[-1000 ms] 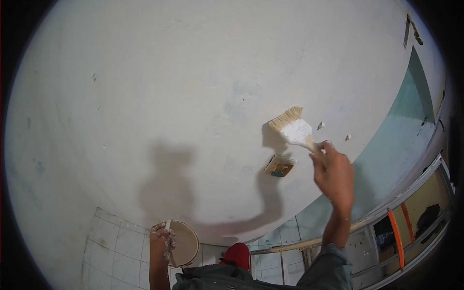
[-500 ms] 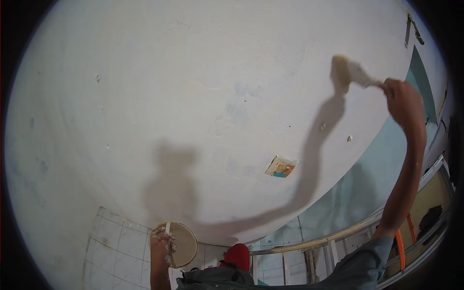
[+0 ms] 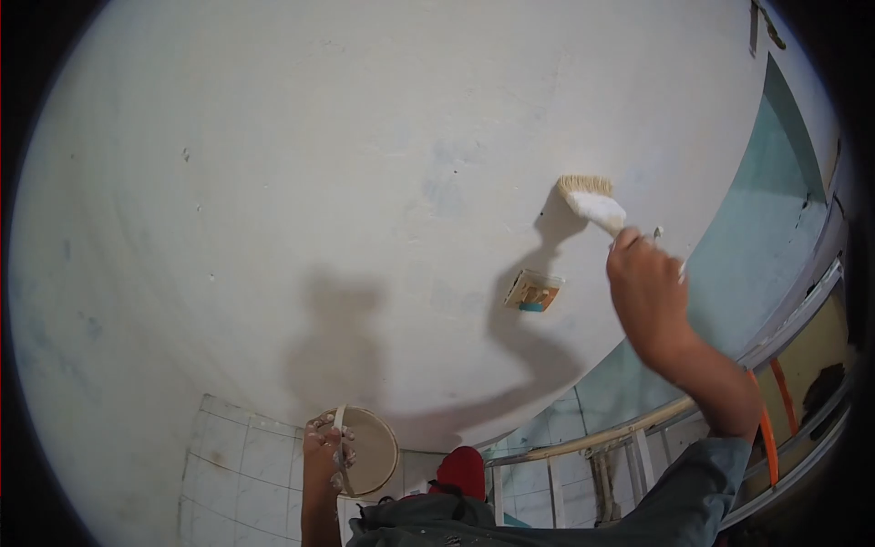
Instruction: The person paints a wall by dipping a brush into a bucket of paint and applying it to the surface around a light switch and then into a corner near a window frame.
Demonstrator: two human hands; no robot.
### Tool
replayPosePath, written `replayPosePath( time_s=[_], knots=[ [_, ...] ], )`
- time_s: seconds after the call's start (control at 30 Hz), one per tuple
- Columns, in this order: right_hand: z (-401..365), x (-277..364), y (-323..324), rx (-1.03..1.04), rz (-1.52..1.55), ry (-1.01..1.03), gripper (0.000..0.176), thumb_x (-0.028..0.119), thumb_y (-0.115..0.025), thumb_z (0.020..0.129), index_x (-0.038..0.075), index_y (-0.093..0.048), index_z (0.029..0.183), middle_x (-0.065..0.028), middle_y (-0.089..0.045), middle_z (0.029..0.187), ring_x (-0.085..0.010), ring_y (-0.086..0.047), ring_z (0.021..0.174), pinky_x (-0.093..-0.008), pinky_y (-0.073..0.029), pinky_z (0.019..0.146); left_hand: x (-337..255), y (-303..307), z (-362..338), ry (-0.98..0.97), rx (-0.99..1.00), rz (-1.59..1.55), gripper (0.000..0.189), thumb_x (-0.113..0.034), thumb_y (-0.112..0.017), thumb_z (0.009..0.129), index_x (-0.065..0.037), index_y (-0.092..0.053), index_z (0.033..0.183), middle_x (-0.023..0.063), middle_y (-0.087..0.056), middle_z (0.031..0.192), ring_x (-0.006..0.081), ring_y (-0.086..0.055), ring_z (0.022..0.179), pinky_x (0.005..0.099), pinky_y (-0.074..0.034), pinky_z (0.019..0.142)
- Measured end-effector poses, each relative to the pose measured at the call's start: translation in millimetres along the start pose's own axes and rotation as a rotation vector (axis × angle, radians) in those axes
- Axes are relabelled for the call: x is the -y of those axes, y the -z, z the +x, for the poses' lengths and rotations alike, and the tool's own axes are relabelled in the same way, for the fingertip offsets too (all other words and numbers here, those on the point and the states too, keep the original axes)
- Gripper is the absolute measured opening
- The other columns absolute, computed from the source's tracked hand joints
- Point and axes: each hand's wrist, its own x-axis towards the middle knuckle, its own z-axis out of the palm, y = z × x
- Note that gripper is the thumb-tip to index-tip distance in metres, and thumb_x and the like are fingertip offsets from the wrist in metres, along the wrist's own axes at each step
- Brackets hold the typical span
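My right hand [image 3: 649, 296] is closed around the handle of a wide paintbrush [image 3: 594, 202]. The pale bristles point up and to the left, right at the whitish wall [image 3: 319, 137], and white paint coats the base of the brush. Down at the lower left, my left hand [image 3: 324, 447], spotted with white, grips a round bucket [image 3: 375, 438] at its left side by a pale strip along the rim. Light-coloured paint fills the bucket's inside view. A recessed wall box [image 3: 535, 291] sits below and left of the brush.
A ladder-like frame [image 3: 643, 460] with metal rungs runs along the lower right, near orange straps [image 3: 768, 442]. Beyond the wall's curved-looking right edge is a teal surface [image 3: 761, 182]. White floor tiles [image 3: 228, 456] lie below. A red rounded thing [image 3: 460, 472] shows near my body.
My right hand and the paintbrush have moved down and left along the wall, the elbow now more bent. The bucket and left hand appear slightly farther right as the view shifts.
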Motion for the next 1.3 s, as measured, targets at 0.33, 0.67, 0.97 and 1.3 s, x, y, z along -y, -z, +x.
replayPosePath(
  time_s=[0.33, 0.67, 0.97, 1.3],
  knots=[
    [68.9, -91.9, 5.1, -0.131, 0.221, -0.200, 0.010, 0.011, -0.053, 0.073, 0.002, -0.059, 0.072, -0.0148, -0.057, 0.068, -0.0300, -0.059, 0.066, -0.0405, -0.046, 0.061, -14.5, -6.6, -1.8, -0.053, 0.109, 0.050, 0.027, -0.011, -0.050, 0.084, -0.003, -0.034, 0.104, 0.0105, -0.055, 0.069, 0.0115, -0.044, 0.039, 0.0229, -0.035, 0.034],
    [61.2, -55.5, -22.8, -0.173, -0.008, -0.464, 0.011, 0.009, -0.050, 0.075, 0.004, -0.058, 0.080, -0.0073, -0.056, 0.065, -0.0235, -0.060, 0.061, -0.0345, -0.047, 0.054, -2.8, -5.7, 9.6, 0.040, 0.089, 0.087, 0.028, -0.011, -0.052, 0.084, -0.003, -0.035, 0.104, 0.0116, -0.055, 0.069, 0.0123, -0.045, 0.038, 0.0236, -0.035, 0.034],
    [-2.9, -4.6, -15.2, 0.052, -0.050, -0.052, 0.006, 0.005, -0.053, 0.071, 0.000, -0.054, 0.075, 0.0003, -0.049, 0.053, -0.0078, -0.052, 0.045, -0.0195, -0.041, 0.042, 5.3, -24.7, 20.6, 0.046, 0.119, 0.075, 0.031, -0.012, -0.054, 0.083, -0.004, -0.034, 0.105, 0.0110, -0.054, 0.069, 0.0126, -0.045, 0.038, 0.0244, -0.036, 0.035],
    [40.3, -147.4, -61.2, -0.172, 0.385, -0.060, 0.021, 0.021, -0.049, 0.083, 0.004, -0.059, 0.090, -0.0159, -0.057, 0.073, -0.0314, -0.055, 0.066, -0.0386, -0.042, 0.059, 9.8, -42.5, 24.1, 0.047, 0.168, 0.129, 0.037, -0.016, -0.056, 0.082, 0.000, -0.034, 0.108, 0.0099, -0.054, 0.068, 0.0117, -0.045, 0.039, 0.0218, -0.037, 0.035]
  ],
)
